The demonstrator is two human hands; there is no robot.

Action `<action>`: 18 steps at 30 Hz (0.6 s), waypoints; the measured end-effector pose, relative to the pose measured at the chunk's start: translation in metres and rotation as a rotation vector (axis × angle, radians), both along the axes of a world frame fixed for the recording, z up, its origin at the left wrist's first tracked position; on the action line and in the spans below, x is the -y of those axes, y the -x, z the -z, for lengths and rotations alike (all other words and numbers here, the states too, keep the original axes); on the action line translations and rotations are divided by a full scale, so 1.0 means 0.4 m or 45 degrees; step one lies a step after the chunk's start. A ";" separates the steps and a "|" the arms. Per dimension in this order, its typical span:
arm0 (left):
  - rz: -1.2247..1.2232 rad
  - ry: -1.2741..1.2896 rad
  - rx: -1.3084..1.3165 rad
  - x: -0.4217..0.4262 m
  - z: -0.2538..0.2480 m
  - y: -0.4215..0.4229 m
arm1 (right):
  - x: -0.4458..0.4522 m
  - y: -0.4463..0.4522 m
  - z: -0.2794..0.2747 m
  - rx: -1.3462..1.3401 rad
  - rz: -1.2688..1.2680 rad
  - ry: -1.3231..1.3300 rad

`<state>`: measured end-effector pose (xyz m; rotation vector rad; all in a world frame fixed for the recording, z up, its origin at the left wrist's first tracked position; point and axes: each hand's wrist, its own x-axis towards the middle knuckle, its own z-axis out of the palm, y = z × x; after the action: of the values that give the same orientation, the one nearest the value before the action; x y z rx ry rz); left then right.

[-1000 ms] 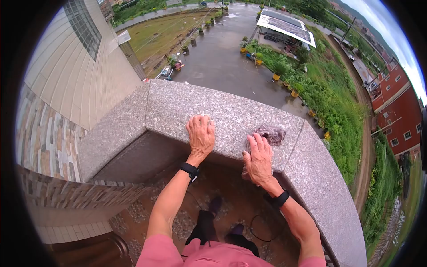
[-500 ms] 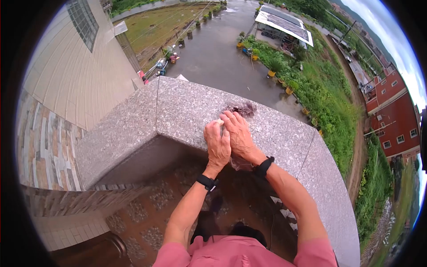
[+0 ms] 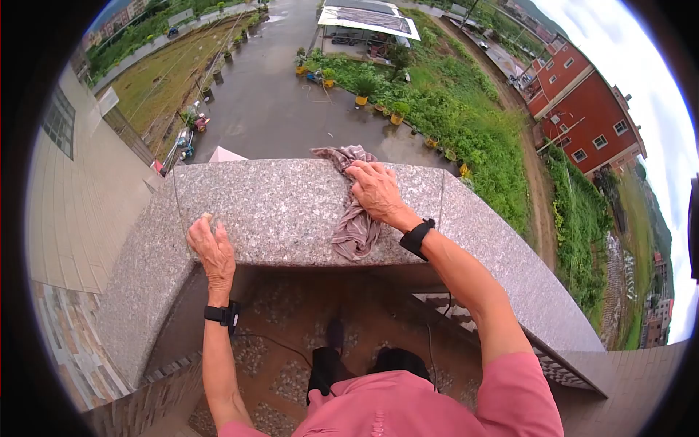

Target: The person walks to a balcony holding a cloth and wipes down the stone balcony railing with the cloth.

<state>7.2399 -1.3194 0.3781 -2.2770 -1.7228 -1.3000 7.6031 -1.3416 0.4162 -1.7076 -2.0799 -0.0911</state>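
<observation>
A speckled granite ledge runs across the view. On it lies a crumpled, striped mauve cloth, its upper end hanging at the far edge. My right hand presses down on the cloth with curled fingers and grips its middle. To the left, my left hand rests at the ledge's near edge, fingers bent round a small pale thing at the fingertips that I cannot make out. Each wrist wears a black band.
Below the ledge are a patterned floor, my feet and thin dark cables. A tiled wall stands at left. Beyond the ledge lie a wet paved yard, potted plants, a white-roofed shed and a red building.
My hands were close together and are now far apart, the left one further left along the ledge. The cloth is stretched longer under my right hand. The view has turned to the right.
</observation>
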 end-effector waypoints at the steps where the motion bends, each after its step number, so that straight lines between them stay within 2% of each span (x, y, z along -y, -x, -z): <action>1: -0.045 0.034 -0.078 -0.009 0.007 0.015 | 0.013 -0.039 0.002 0.002 0.055 -0.038; 5: -0.174 0.132 -0.318 -0.008 0.013 0.019 | 0.091 -0.190 -0.024 0.026 0.273 0.040; 8: -0.221 0.175 -0.317 -0.006 0.015 0.010 | 0.144 -0.310 -0.034 0.085 0.373 0.067; 10: -0.244 0.189 -0.316 -0.009 0.013 0.004 | 0.154 -0.365 -0.020 0.084 0.617 0.088; 18: -0.272 0.111 -0.296 -0.007 0.015 0.001 | 0.132 -0.364 0.007 0.129 0.763 0.112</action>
<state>7.2396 -1.3165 0.3721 -2.1128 -1.9065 -0.9011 7.7488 -1.3943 0.4135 -2.3700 -1.5851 -0.2753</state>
